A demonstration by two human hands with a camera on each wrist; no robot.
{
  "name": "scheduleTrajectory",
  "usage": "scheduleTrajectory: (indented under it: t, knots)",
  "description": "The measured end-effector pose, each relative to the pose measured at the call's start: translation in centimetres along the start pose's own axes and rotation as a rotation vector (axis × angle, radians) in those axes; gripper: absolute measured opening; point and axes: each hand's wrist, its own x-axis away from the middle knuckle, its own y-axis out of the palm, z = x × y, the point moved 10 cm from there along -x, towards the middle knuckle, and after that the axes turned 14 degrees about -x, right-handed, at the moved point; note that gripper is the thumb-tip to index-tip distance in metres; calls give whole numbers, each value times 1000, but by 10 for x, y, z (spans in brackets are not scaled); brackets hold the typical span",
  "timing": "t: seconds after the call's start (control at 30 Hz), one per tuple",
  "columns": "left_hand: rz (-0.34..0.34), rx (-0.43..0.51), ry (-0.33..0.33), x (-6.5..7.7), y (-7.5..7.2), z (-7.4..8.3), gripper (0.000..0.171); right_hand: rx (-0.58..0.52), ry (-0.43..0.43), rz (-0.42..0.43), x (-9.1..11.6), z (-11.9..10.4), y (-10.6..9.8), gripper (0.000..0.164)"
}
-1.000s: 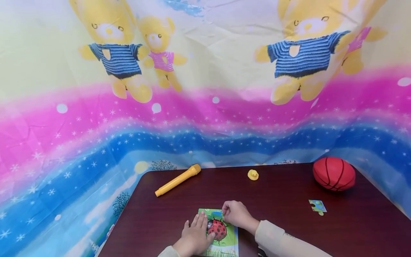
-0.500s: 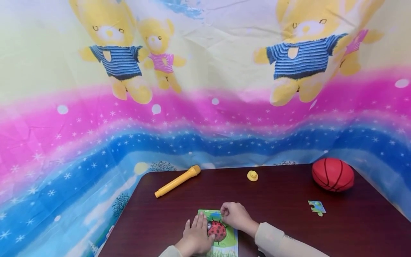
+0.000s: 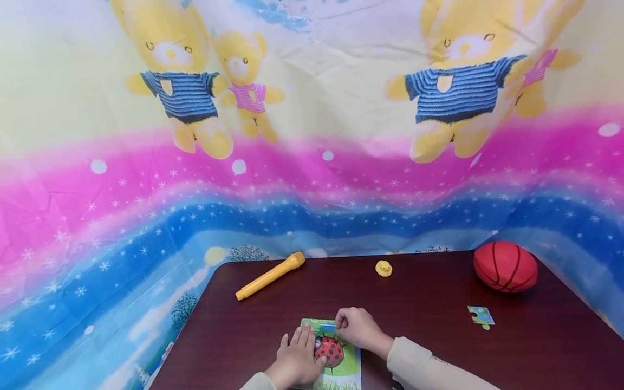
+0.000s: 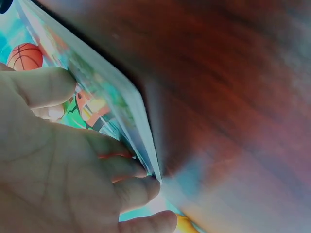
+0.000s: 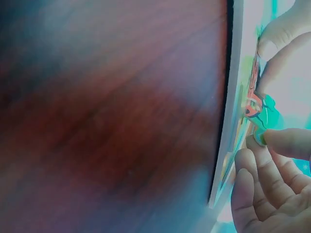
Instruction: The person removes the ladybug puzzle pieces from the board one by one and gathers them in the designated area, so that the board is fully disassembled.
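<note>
1. My left hand (image 3: 298, 360) lay flat, fingers straight, on the ladybug puzzle (image 3: 350, 365); steady, light pressure probably suited.
2. My right hand (image 3: 359, 327) pinched a green-and-red piece (image 5: 265, 115), thumb to finger, tilted above the puzzle's far right part; aligning edges before pressing seemed wise.
3. Loose piece (image 3: 481, 315): farther right, well apart.

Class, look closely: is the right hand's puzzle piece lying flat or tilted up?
Tilted up: the right wrist view shows the puzzle piece pinched in the right hand, angled away from the puzzle board.
</note>
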Motion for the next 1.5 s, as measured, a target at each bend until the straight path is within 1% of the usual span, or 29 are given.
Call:
scheduleTrajectory:
  t: [0.1,0.2,0.3,0.37,0.4,0.47,0.53,0.6,0.63,0.7,0.8,0.87,0.97,1.03,1.1,1.17,1.27,1.4,1.5]
  knots:
    - [17,14,-6,-2,-2,0,71,32,-8,20,2,0,-2,16]
    - [30,31,-34,-1,-4,-3,76,54,-17,32,5,1,-3,17]
    - [56,19,-68,6,-9,-5,77,67,-24,31,8,2,-1,18]
    - [89,10,-64,12,-14,-3,71,67,-30,27,9,3,-1,18]
    - [109,2,-42,16,-18,1,65,67,-34,29,9,2,-2,18]
    - [155,-47,30,22,-25,13,54,68,-48,40,10,1,-4,18]
    - [170,-85,112,27,-26,27,46,71,-57,51,10,1,-8,18]
    - [176,-124,181,29,-25,39,43,79,-60,60,11,2,-11,18]
    - [172,-144,205,30,-23,43,44,82,-60,61,11,2,-12,18]
    - [138,-151,231,29,-16,48,45,90,-53,59,11,5,-13,18]
    - [106,-179,250,26,-9,53,46,95,-49,57,10,9,-13,18]
    - [96,-210,259,24,-6,56,46,95,-51,59,10,10,-13,17]
    - [116,-262,274,23,-5,61,47,93,-50,64,11,11,-15,17]
    - [147,-289,286,23,-7,65,47,85,-49,64,11,11,-16,17]
    - [146,-283,291,23,-8,67,47,74,-47,63,11,10,-19,16]
    - [126,-269,295,22,-8,69,47,58,-42,59,10,8,-22,16]
    - [105,-275,288,19,-8,70,48,34,-35,67,7,2,-29,15]
    - [117,-300,277,15,-8,71,48,-9,-22,78,3,-1,-39,12]
    - [80,-312,275,14,-3,70,46,-59,-8,66,3,2,-47,8]
